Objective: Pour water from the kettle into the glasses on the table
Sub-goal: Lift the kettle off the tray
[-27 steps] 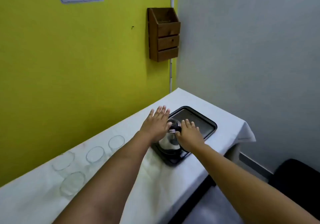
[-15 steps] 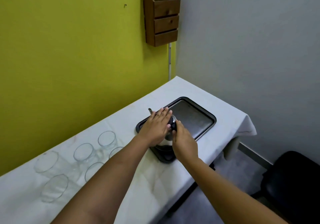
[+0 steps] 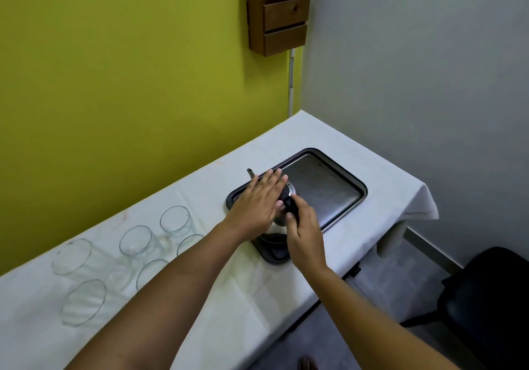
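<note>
Fingers of my left hand (image 3: pixel 259 202) lie straight and close together, flat across the top of the kettle (image 3: pixel 282 215), covering most of its lid; the palm hides whatever is under it. Curled fingers of my right hand (image 3: pixel 305 233) wrap the kettle's black handle (image 3: pixel 292 206), thumb toward the steel body. That kettle stands upright at the near left end of a dark metal tray (image 3: pixel 329 189), its thin spout (image 3: pixel 250 172) poking out past my left fingertips toward the yellow wall (image 3: pixel 114 83). Whether it holds water I cannot tell, since the body is opaque and the lid is shut under my hand. Beyond the kettle the tray's floor is bare. Left of the tray, on the white tablecloth (image 3: pixel 257 289), six clear glasses (image 3: pixel 134 241) stand in two rows, upright and apart from the tray; my left forearm crosses in front of two of them. All that I can see through look empty. A wooden wall rack (image 3: pixel 279 11) hangs above the table's far corner.
</note>
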A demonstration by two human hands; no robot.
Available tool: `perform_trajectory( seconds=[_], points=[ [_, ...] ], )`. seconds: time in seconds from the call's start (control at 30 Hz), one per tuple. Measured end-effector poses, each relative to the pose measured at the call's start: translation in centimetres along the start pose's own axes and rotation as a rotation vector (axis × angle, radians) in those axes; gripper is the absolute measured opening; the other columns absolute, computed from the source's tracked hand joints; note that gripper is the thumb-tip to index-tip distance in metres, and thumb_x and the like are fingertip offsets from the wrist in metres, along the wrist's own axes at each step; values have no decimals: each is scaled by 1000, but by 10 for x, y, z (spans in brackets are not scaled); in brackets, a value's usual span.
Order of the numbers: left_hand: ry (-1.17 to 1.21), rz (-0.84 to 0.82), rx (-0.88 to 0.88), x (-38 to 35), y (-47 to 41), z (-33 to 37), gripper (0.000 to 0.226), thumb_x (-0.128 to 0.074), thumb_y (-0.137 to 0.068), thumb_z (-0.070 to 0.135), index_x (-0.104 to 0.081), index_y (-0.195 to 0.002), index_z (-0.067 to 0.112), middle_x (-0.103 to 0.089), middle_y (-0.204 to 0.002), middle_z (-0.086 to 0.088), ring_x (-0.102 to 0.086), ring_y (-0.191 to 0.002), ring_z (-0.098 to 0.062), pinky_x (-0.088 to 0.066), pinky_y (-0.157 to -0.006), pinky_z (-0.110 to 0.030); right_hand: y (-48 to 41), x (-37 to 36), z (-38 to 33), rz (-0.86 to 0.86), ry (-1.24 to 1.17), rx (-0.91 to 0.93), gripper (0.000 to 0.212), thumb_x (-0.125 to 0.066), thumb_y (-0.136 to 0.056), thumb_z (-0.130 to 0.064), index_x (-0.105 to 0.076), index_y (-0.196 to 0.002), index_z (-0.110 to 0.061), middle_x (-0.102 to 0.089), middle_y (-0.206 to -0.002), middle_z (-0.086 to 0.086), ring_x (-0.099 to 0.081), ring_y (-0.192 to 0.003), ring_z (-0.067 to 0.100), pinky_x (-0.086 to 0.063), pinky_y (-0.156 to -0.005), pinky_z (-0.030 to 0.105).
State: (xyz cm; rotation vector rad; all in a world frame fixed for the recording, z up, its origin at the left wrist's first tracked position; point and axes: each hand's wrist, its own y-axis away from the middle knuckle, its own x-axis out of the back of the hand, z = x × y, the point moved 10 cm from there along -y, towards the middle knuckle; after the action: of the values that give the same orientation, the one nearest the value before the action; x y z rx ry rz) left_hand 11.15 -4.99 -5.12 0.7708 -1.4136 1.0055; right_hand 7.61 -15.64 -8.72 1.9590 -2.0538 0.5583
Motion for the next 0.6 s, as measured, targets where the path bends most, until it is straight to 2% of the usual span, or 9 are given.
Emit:
perform_trajectory(
  seconds=[0.1,0.17,0.23,0.3,0.4,0.6],
  points=[
    [-2,4,-6,2,0,0,62,-6,-96,39,-8,-152,13,-5,-160,-4,1,-147,-17,-2,-119,-38,-3,2,3,22,-56,-25,34,-42,-100,-37,-51,-133,-31,-61,-123,-8,-58,-105,9,-49,-85,33],
    [-4,1,-7,1,0,-1,62,-5,-96,39,-8,-152,13,-5,-160,-4,1,-147,-17,-1,-119,-38,-5,3,4,50,-95,-52,27,-42,-99,-42,-53,-121,-30,-67,-109,-9,-63,-97,12,-51,-79,35],
    [-6,2,-5,0,0,-1,62,-5,-96,39,-8,-152,14,-5,-160,-4,2,-147,-17,0,-119,-37,-8,5,8,76,-139,-114,16,-46,-100,-40,-53,-106,-26,-69,-90,-9,-65,-84,12,-51,-71,35],
    [-5,14,-5,0,0,-1,61,-7,-96,38,-9,-152,12,-5,-160,-6,1,-147,-17,1,-119,-36,-11,7,13,130,-181,-193,18,-51,-99,-39,-52,-93,-21,-66,-78,-7,-63,-74,12,-49,-65,36],
    [-1,47,-19,2,1,2,59,-13,-98,34,-12,-151,8,-6,-159,-10,-1,-147,-20,-1,-118,-35,-14,8,19,224,-251,-283,22,-56,-93,-37,-52,-81,-19,-64,-70,-3,-60,-66,17,-49,-62,37],
    [74,156,40,3,12,7,55,-25,-100,28,-20,-149,4,-13,-158,-13,-9,-147,-23,-10,-118,-39,-18,10,20,344,-296,-286,21,-62,-88,-26,-54,-72,-16,-52,-60,-8,-49,-56,12,-47,-57,36]
  ],
)
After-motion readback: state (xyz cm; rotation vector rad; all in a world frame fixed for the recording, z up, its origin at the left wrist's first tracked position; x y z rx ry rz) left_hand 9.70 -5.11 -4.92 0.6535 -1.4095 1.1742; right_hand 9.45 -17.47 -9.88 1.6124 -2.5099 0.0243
